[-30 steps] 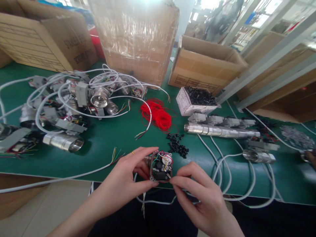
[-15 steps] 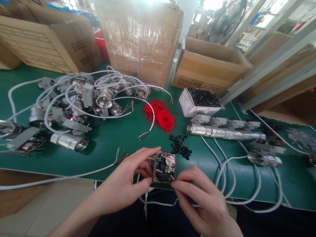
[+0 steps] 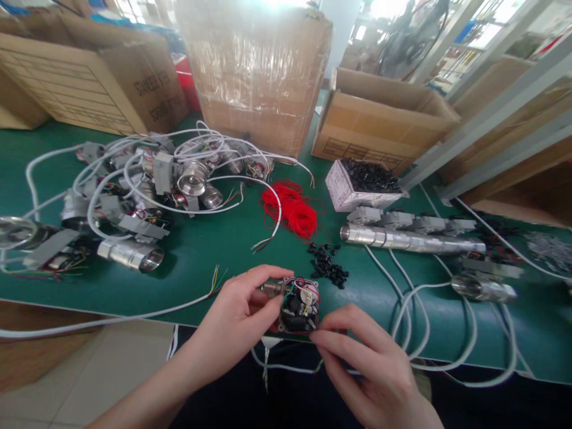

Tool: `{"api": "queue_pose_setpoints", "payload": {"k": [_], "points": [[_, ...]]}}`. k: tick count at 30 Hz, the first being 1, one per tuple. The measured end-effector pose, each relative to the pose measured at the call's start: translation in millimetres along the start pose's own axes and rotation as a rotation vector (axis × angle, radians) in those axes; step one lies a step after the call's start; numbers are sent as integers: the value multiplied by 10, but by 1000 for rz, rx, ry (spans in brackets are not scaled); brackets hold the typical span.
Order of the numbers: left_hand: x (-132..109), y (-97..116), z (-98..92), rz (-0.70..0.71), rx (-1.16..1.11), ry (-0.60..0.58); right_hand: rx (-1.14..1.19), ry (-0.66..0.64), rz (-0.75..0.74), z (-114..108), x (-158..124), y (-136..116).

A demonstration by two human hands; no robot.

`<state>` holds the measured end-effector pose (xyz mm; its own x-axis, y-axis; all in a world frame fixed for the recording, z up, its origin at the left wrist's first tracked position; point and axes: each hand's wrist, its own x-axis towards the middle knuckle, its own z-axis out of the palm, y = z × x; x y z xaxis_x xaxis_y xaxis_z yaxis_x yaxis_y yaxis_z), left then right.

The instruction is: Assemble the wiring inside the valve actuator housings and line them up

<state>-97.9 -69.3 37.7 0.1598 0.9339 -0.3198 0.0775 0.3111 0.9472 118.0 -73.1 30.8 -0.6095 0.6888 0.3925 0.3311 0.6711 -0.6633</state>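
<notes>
At the table's front edge is an uncovered actuator housing [image 3: 298, 307], its motor, gears and thin coloured wires showing. My left hand [image 3: 250, 304] is closed round its left side, with the thumb on the near rim and a finger along the top edge. A metal fitting [image 3: 271, 288] sticks out between those fingers. At the lower right corner of the housing, my right hand [image 3: 366, 351] pinches thumb and forefinger together; what lies between the tips is too small to make out. A grey cable [image 3: 290, 368] hangs below the housing, in front of my lap.
Small black parts [image 3: 328, 265] lie just behind the housing, with a bundle of red wire [image 3: 292, 211] beyond. Wired metal valves [image 3: 134, 253] are heaped at left. A row of valves [image 3: 411, 239] and looped cables stand at right. Cardboard boxes [image 3: 384, 119] line the back.
My left thumb has moved up from the housing's lower left corner onto its left rim, and the fitting shows more. My right hand keeps its pinch at the same corner. The view has shifted slightly.
</notes>
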Motion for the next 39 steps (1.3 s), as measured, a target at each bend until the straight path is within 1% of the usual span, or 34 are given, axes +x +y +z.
{"api": "queue_pose_setpoints", "payload": {"k": [2,6,14,22,27,30,39], "points": [[-13,18,-15,-13,-1,-22,2,7,-3,2,7,5],[-43,40,-23,-2,52,-22,-2,13,-7,6,14,5],[-67,25,-52,-2,81,-66,10,12,3,7,-1,9],[-81,27,-22,-4,76,-60,7,35,4,37,-6,0],[-89,41,-8,10,74,-43,17,75,30,114,-25,-29],[-96,43,0,17,74,-43,-16,107,30,176,-28,-66],[-119,49,40,2,41,-17,-141,244,-17,427,11,-196]]}}
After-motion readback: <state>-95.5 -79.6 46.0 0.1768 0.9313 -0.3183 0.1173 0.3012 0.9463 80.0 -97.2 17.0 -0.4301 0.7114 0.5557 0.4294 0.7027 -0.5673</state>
